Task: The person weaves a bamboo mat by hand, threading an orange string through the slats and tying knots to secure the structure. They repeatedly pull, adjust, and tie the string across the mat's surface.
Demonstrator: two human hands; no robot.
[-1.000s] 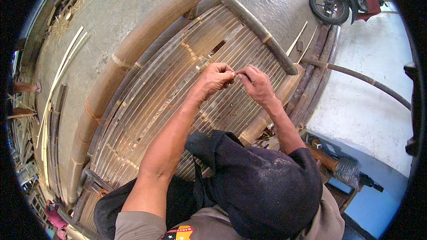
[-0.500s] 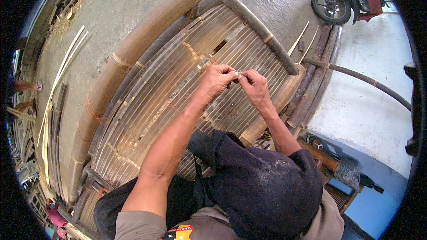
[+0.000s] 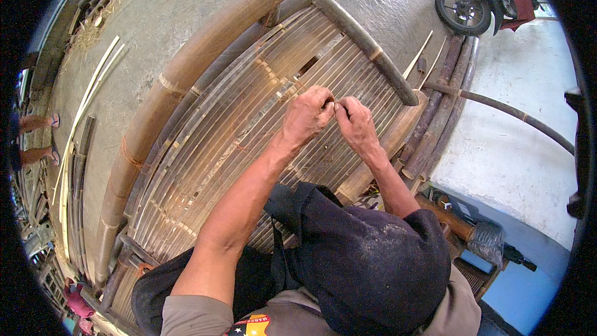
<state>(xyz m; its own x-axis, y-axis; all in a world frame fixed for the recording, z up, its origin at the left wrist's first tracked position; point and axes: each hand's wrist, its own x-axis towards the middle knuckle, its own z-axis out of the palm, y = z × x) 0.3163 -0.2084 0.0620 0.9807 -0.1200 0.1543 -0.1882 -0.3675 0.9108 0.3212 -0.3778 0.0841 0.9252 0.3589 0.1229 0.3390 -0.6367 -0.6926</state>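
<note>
Both hands meet above a slatted bamboo bench (image 3: 217,118). My left hand (image 3: 309,112) is closed, its fingers curled and the back of the hand turned up. Beside it my right hand (image 3: 356,122) is closed too, with thumb and forefinger pinched together. Their fingertips nearly touch. Whatever is between them is too small or hidden to make out. Thin reddish string (image 3: 132,154) is wound around the bench's thick bamboo rail (image 3: 180,74) to the left of my hands.
Bamboo poles (image 3: 438,106) lie along the white and blue wall at right. A parked motorbike (image 3: 466,7) stands at the far right. Pale bamboo strips (image 3: 84,112) lie on the concrete floor at left. Another person's legs (image 3: 38,140) show at the left edge.
My left hand has turned so its back faces up and its fingers curl in more. The right hand has hardly moved. The other person's feet at left have shifted further into view.
</note>
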